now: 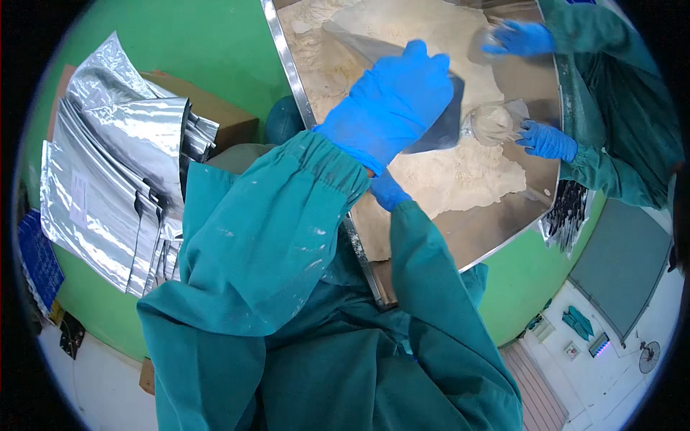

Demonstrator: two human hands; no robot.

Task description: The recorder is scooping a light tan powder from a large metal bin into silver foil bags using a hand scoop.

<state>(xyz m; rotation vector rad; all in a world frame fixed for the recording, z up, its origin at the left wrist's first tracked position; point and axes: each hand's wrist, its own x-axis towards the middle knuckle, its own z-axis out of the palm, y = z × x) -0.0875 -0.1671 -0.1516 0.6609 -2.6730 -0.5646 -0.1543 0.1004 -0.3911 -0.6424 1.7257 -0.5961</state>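
A shallow metal tray [291, 61] holds pale cream powder [474, 179], spread thick over its floor. My left hand [402, 100], in a blue glove, is closed over a flat grey sheet-like scoop or scraper [444, 123], which lies against the powder. Its exact kind is partly hidden by the hand. My right hand [389, 191], also gloved in blue, is below my left wrist at the tray's near side. The left wrist and sleeve cover its fingers, so its grip does not show.
Across the tray, a co-worker's gloved hand [550, 140] holds a clear container [494, 123] with powder; their other hand [528, 38] is farther back, blurred. Silver foil bags [122, 172] are piled at left by a cardboard box [233, 118]. More foil bags [568, 212] lie at right.
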